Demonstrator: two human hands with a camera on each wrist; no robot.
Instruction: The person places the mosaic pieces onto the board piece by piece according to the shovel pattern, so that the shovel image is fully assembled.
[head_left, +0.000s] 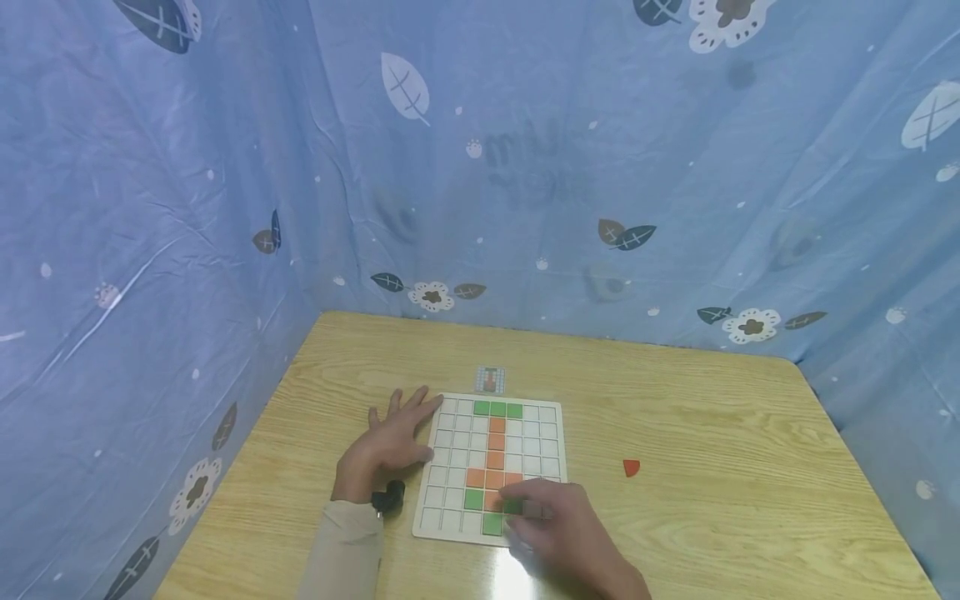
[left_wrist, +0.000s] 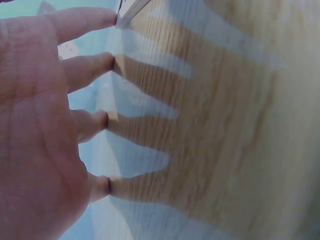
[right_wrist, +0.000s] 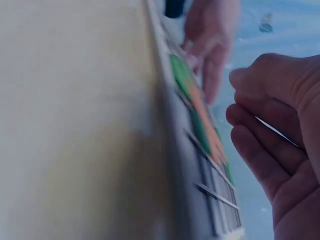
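Observation:
A white gridded board (head_left: 435, 497) lies on the table with green tiles (head_left: 498, 408) across its far row and orange tiles (head_left: 496, 442) in a column below them. Nearer me, more orange and green tiles fill squares. My left hand (head_left: 390, 442) spreads its fingers beside the board's left edge; in the left wrist view, its fingertips (left_wrist: 111, 64) touch the table and one meets the board's edge. Over the board's near right part hovers my right hand (head_left: 570, 529), fingers loosely bent, thumb and forefinger apart, hiding some squares. No piece shows between its fingers (right_wrist: 250, 145).
A small card (head_left: 490, 380) with a coloured grid picture lies just beyond the board. To the right, a red quarter-round piece (head_left: 632, 467) rests on the wooden table (head_left: 712, 433). Blue patterned cloth (head_left: 525, 208) hangs behind and along both sides.

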